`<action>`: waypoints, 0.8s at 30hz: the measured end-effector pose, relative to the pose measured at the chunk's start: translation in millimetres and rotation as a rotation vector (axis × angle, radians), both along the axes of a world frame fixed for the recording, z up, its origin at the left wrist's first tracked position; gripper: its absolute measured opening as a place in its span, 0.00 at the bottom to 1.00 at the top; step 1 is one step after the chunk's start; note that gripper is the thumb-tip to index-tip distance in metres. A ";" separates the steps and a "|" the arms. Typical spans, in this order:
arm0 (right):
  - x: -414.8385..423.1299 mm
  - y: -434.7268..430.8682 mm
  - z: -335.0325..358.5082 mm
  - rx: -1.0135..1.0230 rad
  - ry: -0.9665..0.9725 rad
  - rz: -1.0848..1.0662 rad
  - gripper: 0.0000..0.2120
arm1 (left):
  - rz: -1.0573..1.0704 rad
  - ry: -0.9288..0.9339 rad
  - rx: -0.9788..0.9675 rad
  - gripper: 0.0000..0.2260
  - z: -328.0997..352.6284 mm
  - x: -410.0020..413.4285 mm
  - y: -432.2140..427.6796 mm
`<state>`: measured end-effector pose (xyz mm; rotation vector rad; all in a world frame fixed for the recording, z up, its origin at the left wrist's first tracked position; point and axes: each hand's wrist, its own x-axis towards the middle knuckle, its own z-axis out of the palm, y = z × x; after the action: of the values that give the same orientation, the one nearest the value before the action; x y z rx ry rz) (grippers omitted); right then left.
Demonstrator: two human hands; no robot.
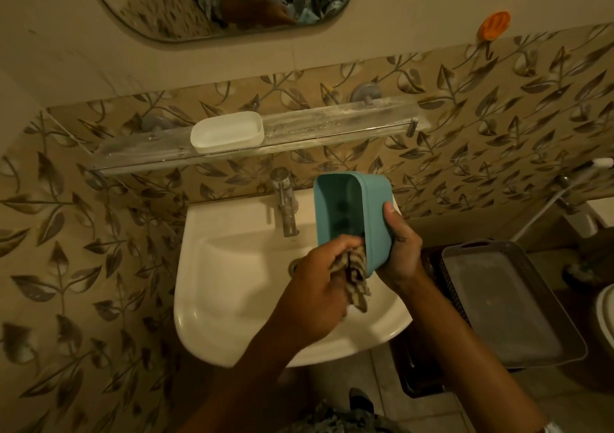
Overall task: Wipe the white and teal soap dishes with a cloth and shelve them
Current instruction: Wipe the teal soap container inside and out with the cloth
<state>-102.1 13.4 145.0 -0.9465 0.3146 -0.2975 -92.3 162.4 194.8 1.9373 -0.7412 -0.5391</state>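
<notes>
Our right hand (400, 250) is wrapped around the teal dish (354, 215), thumb on its outer side, and tips it so the open side faces left. Our left hand (319, 296) is closed on the cloth (355, 279), a striped one, and pushes it into the near end of the dish. Both hands are close together over the sink (232, 266).

We think we are on the wiping step for the teal dish. The far end of its inside looks not yet reached by the cloth. So next we should rub the cloth up along the inside, maybe turn the dish, and then lift it to the shelf (332, 123).

The white dish (227, 132) already sits on the shelf, up and to the left of our hands. The bare shelf to the right of it looks like enough room for the teal one.

The tap (285, 200) stands just left of the teal dish, between our hands and the shelf. We could bump it when we lift. A gray tray (498, 303) rests to the right of our hands, clear of the way. A mirror (216, 0) hangs above the shelf.
</notes>
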 end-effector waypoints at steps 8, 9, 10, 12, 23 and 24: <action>-10.8 -1.4 -9.3 0.086 0.050 0.037 0.18 | -0.177 -0.615 0.378 0.25 -24.2 10.0 8.1; -10.9 -0.5 -10.2 0.088 0.053 0.031 0.18 | -0.161 -0.591 0.374 0.25 -23.8 6.4 5.9; -10.9 0.7 -11.0 0.082 0.056 0.030 0.17 | -0.129 -0.540 0.351 0.25 -22.3 1.7 3.8; -10.9 3.2 -14.4 0.072 0.051 0.020 0.16 | -0.051 -0.377 0.227 0.21 -16.2 -8.4 -0.2; -6.9 14.1 -31.4 0.101 -0.043 -0.072 0.45 | 0.375 0.900 -0.337 0.13 18.5 -1.5 -16.2; -7.5 15.3 -33.6 0.086 -0.073 -0.045 0.46 | 0.413 1.011 -0.400 0.12 21.1 2.2 -16.7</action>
<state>-109.6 28.7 111.3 -0.8424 0.2800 -0.3562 -90.2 145.7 215.8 1.1557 0.1929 -0.9058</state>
